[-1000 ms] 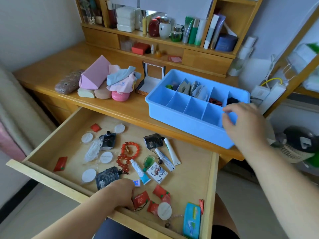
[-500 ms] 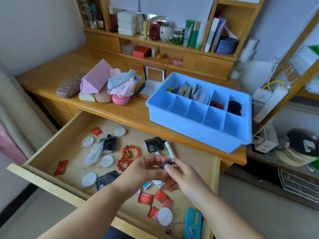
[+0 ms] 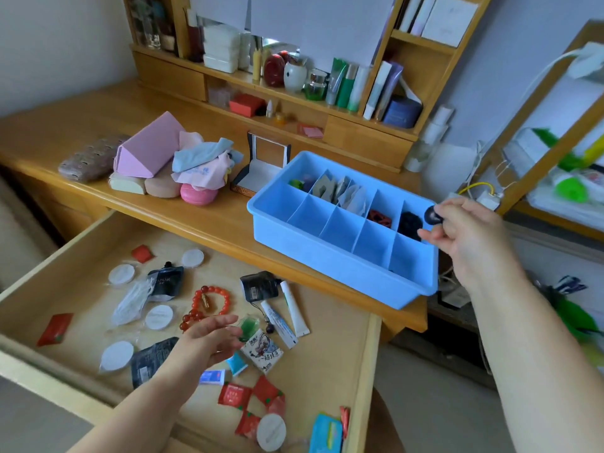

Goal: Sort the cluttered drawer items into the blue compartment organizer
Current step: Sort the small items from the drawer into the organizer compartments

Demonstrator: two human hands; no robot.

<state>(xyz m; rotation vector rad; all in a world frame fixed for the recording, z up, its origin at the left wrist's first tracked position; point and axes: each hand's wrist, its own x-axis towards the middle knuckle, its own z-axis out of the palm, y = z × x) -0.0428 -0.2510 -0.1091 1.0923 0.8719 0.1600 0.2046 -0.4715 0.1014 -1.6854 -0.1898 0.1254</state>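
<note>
Two bare forearms, left hand (image 3: pixel 212 338), right hand (image 3: pixel 464 233) — no sleeves, no rings.

You're in a home bedroom or dressing corner: a wooden table (image 3: pixel 202 220) with an open drawer (image 3: pixel 343 322), a hutch shelf (image 3: pixel 294 93) crowded with cosmetic bottles (image 3: pixel 343 83), and soft pouches (image 3: pixel 91 158).

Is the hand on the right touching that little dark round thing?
Touching. In the head view the right hand pinches the small dark round thing in its fingers, above the blue organizer.
</note>
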